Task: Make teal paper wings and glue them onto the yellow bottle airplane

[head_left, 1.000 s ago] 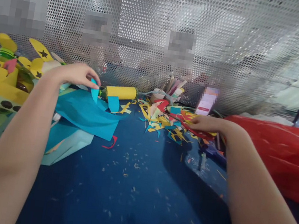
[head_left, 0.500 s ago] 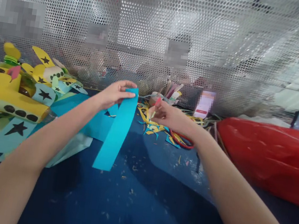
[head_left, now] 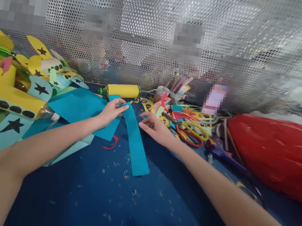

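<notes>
My left hand (head_left: 113,111) pinches the upper end of a long blue paper strip (head_left: 136,145), whose lower end slants down to the right over the dark blue table. To the right of the strip, my right hand (head_left: 151,125) has its fingers apart and holds nothing. Wider blue paper sheets (head_left: 79,105) lie beneath and left of my left hand. Behind the strip lies a bottle wrapped in yellow paper (head_left: 123,90). Close to my right hand are scissors with red handles (head_left: 190,137) and scissors with yellow handles (head_left: 198,130), among coloured paper scraps (head_left: 168,112).
At left stand yellow paper-covered bottle planes (head_left: 14,87) with black stars. A red plastic-wrapped bundle (head_left: 275,157) fills the right side. Behind are a phone (head_left: 214,100), a container of sticks (head_left: 176,88) and a perforated metal panel (head_left: 148,21). A small red paper scrap (head_left: 112,144) lies in front.
The strip's lower end has swung from left to right. My right hand has come down and nearer the strip, its fingers opened. The yellow bottle and more scissors now show.
</notes>
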Tool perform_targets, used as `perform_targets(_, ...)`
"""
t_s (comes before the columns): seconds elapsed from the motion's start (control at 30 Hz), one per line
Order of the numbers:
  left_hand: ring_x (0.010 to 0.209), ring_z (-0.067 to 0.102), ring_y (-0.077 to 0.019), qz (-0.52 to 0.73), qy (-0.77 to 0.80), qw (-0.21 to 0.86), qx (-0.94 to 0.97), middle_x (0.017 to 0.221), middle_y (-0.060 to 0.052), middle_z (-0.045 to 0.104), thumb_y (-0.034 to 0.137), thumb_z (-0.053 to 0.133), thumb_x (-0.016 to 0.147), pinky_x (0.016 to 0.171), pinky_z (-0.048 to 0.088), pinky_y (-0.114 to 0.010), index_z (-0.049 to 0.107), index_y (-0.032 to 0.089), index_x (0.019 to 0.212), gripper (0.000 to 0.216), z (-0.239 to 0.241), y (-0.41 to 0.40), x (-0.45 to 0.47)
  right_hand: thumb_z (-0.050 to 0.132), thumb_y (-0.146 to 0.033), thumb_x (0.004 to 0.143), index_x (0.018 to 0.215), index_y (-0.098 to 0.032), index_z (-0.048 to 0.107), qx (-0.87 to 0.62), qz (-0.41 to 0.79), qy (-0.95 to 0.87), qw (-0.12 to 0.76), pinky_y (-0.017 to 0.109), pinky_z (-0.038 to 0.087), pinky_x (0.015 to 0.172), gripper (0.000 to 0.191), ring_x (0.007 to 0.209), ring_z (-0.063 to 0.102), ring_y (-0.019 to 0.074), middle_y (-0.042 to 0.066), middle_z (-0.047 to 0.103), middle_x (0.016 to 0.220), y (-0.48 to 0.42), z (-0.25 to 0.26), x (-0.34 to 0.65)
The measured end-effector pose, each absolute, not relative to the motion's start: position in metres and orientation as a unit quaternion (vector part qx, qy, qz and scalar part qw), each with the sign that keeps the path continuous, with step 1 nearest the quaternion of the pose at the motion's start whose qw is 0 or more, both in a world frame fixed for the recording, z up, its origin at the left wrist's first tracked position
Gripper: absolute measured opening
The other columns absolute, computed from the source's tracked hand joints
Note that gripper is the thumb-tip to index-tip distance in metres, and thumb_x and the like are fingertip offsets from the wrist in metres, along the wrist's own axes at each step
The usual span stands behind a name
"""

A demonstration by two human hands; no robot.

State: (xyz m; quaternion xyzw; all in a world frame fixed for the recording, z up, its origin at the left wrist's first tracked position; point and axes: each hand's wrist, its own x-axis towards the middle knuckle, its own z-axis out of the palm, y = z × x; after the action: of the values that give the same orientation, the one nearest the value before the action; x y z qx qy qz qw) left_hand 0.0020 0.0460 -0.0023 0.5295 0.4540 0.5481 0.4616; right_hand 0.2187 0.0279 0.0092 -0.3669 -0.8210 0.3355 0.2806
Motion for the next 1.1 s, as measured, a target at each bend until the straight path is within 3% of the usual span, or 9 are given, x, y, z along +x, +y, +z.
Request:
perform_targets(0.13, 0.061, 0.06, -0.0116, 0.572, 0.428, 0.485, 0.504, 0.068, 0.002, 0.062, 0.028, 0.068, 0.076, 0.058, 0.048, -0.022, 0.051, 0.019, 0.086, 0.022, -0.006, 0.048, 0.002, 0.066, -0.038, 0.078, 0.103, -0.023, 0.042, -0.347, 0.362, -0.817, 0.283, 0.029, 0.044, 0.059, 0.038, 0.063, 0.053, 0.0129, -0.003, 0.056, 0.078, 0.024, -0.001, 0.216)
perform_targets(0.37, 0.065, 0.064, -0.013, 0.574, 0.41, 0.513, 0.49, 0.073, -0.001, 0.067, 0.026, 0.071, 0.074, 0.066, 0.052, -0.027, 0.051, 0.018, 0.086, 0.025, -0.004, 0.046, 0.003, 0.061, -0.031, 0.081, 0.099, -0.021, 0.052, -0.335, 0.367, -0.816, 0.295, 0.027, 0.04, 0.056, 0.022, 0.059, 0.044, 0.011, -0.004, 0.046, 0.071, 0.031, -0.006, 0.221)
perform_targets(0.6, 0.068, 0.065, -0.0138, 0.578, 0.398, 0.515, 0.492, 0.076, -0.002, 0.069, 0.021, 0.07, 0.074, 0.07, 0.053, -0.028, 0.056, 0.017, 0.085, 0.019, -0.006, 0.046, 0.002, 0.047, -0.023, 0.086, 0.101, -0.02, 0.064, -0.345, 0.411, -0.8, 0.27, 0.032, 0.048, 0.071, 0.022, 0.07, 0.054, 0.0138, 0.002, 0.062, 0.086, 0.031, -0.003, 0.223)
perform_targets(0.73, 0.067, 0.065, -0.0143, 0.583, 0.399, 0.513, 0.489, 0.075, -0.002, 0.068, 0.023, 0.072, 0.073, 0.069, 0.053, -0.029, 0.056, 0.016, 0.082, 0.02, -0.006, 0.046, 0.002, 0.05, -0.027, 0.087, 0.103, -0.02, 0.066, -0.335, 0.391, -0.819, 0.253, 0.031, 0.047, 0.069, 0.024, 0.071, 0.054, 0.0136, 0.003, 0.065, 0.091, 0.029, 0.0, 0.223)
perform_targets(0.97, 0.06, 0.064, -0.0132, 0.575, 0.412, 0.505, 0.495, 0.069, 0.0, 0.067, 0.024, 0.07, 0.074, 0.063, 0.053, -0.027, 0.055, 0.017, 0.082, 0.019, -0.005, 0.046, 0.003, 0.057, -0.031, 0.085, 0.103, -0.02, 0.066, -0.32, 0.423, -0.813, 0.239, 0.029, 0.045, 0.07, 0.023, 0.073, 0.055, 0.0132, 0.0, 0.062, 0.081, 0.027, 0.005, 0.224)
perform_targets(1.1, 0.061, 0.065, -0.0136, 0.58, 0.415, 0.503, 0.487, 0.07, -0.001, 0.068, 0.021, 0.067, 0.077, 0.063, 0.052, -0.027, 0.054, 0.018, 0.085, 0.016, -0.005, 0.047, 0.003, 0.055, -0.033, 0.087, 0.106, -0.019, 0.065, -0.341, 0.456, -0.793, 0.219, 0.025, 0.033, 0.053, 0.025, 0.05, 0.037, 0.0091, -0.008, 0.04, 0.054, 0.028, 0.007, 0.226)
